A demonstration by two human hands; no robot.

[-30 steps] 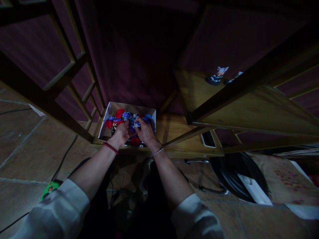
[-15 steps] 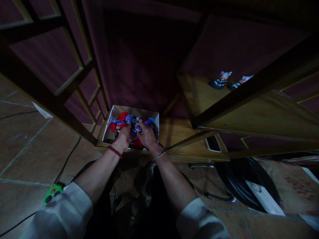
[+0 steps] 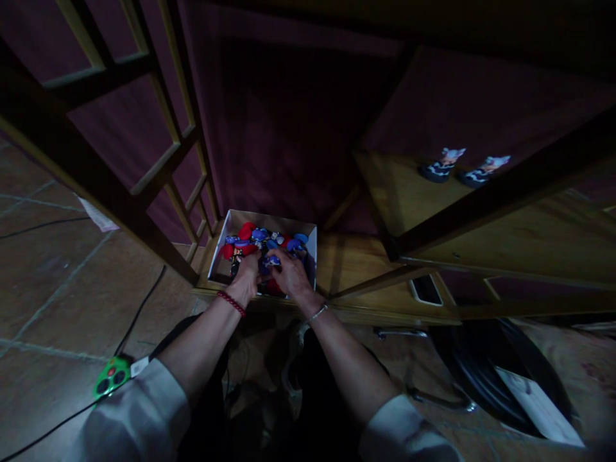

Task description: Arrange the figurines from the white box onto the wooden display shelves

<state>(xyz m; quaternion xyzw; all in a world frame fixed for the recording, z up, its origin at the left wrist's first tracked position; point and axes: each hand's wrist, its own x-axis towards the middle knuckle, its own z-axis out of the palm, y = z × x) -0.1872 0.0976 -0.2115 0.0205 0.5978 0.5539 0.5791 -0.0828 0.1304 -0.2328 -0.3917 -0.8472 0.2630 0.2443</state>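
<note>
A shallow white cardboard box [image 3: 312, 260] on the low wooden shelf holds many small figurines [image 3: 248, 232] in red, blue and black. Both my hands are inside it, close together. My right hand [image 3: 292, 276] is closed round a small blue figurine [image 3: 272, 260], its fingers and thumb pinching it. Beside it, my left hand [image 3: 247, 273] has its fingers curled in among the pieces. What the left fingers hold is hidden by the hand and the dim light. A red bead bracelet is on my left wrist, a thin silvery one on my right.
Two small figurines [image 3: 443, 165] stand on the raised shelf [image 3: 392, 183] at right. A phone [image 3: 425, 290] lies on the low shelf. Wooden lattice [image 3: 161, 160] rises at left. On the floor are a green power strip [image 3: 111, 377] with cables and a black round-seated stool [image 3: 495, 366].
The whole view has shifted slightly, so everything sits a little further right and lower. My hands stay in the box, with the blue figurine still in the right fingers.
</note>
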